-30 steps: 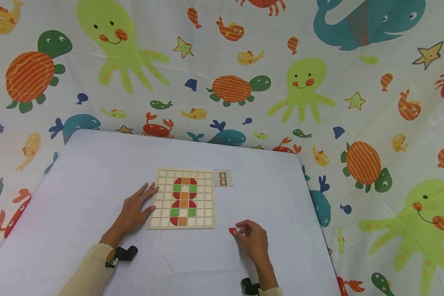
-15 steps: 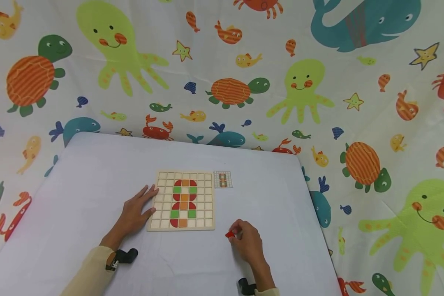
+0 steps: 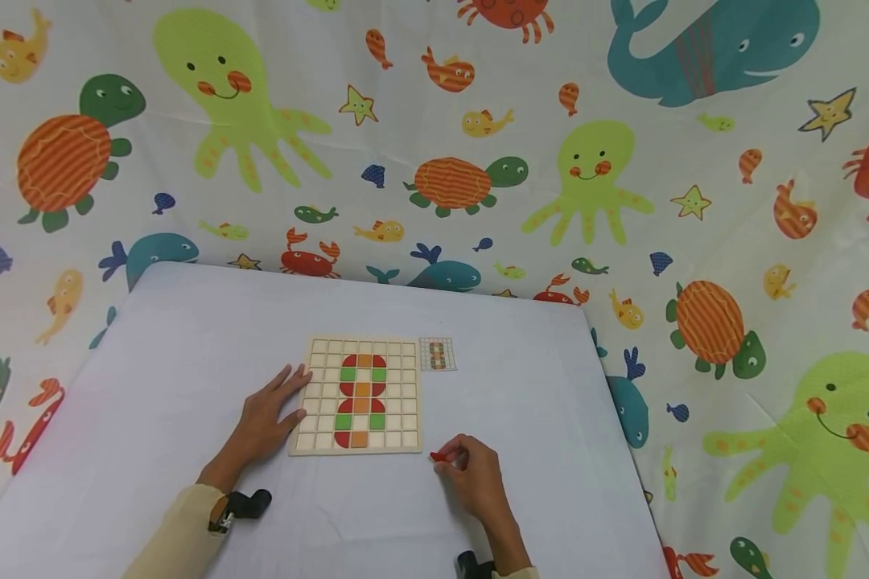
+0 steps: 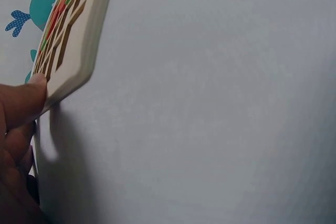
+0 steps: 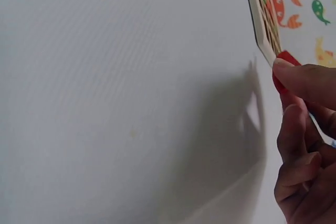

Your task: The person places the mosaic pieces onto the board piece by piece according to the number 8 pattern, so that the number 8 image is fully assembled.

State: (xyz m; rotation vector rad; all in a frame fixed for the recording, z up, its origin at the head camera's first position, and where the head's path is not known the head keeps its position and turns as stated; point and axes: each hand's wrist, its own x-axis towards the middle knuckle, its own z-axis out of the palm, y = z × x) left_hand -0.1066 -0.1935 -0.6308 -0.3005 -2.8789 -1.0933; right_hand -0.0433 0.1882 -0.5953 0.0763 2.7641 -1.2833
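A wooden grid board [image 3: 401,410] lies on the table with red rounded tiles, orange squares and green squares set in a figure-eight shape. Its lowest filled row shows a red tile [image 3: 343,440] beside an orange square [image 3: 360,440]. My left hand [image 3: 261,418] rests along the board's left edge, fingers extended and thumb touching the rim. Between thumb and fingertips, my right hand [image 3: 474,474] pinches a small red tile [image 3: 437,457] just right of the board's lower right corner. The right wrist view shows this red tile [image 5: 286,59] too, partly covered by the thumb.
A small pattern card [image 3: 445,354] with a printed grid lies against the board's upper right side. White cloth [image 3: 348,515] covers the table. Behind it hangs a curtain [image 3: 449,112] printed with sea animals.
My right hand has moved left towards the board, carrying the red tile. The left hand keeps its place at the board's edge. The head view has shifted slightly.
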